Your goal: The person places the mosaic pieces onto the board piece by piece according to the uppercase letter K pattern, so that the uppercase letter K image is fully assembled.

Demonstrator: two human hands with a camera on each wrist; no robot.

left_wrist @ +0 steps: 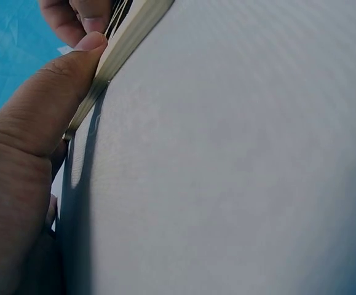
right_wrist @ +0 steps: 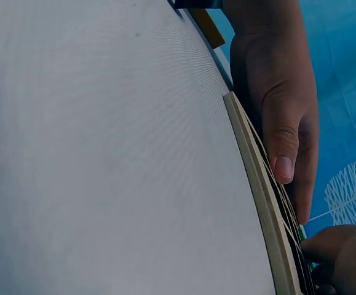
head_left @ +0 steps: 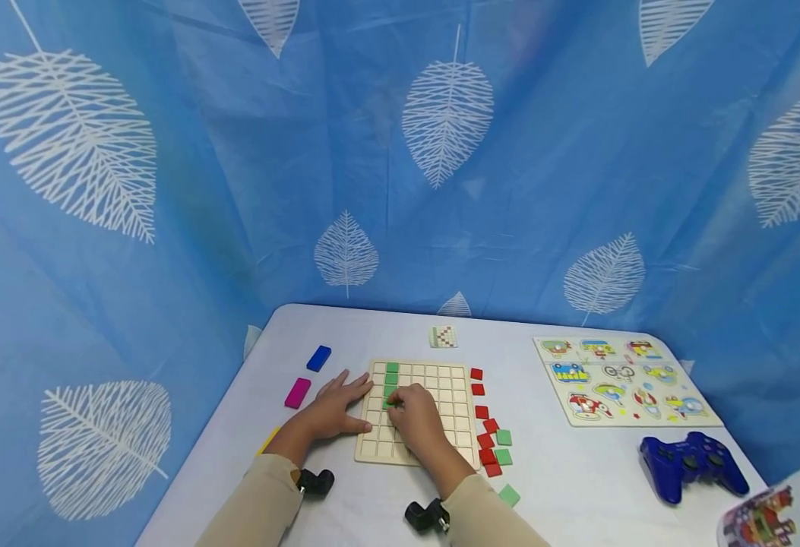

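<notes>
**At the grid board's left edge**

Over the wooden grid board (head_left: 416,410), I am pressing my right hand (head_left: 415,418), fingers curled, onto a green tile (head_left: 389,404) in the left columns. I am laying my left hand (head_left: 336,408) flat, fingers straight, against the board's left edge. Red and green tiles (head_left: 491,439) are crowding the right edge; bare tabletop (head_left: 577,471) is lying open beyond them.
</notes>
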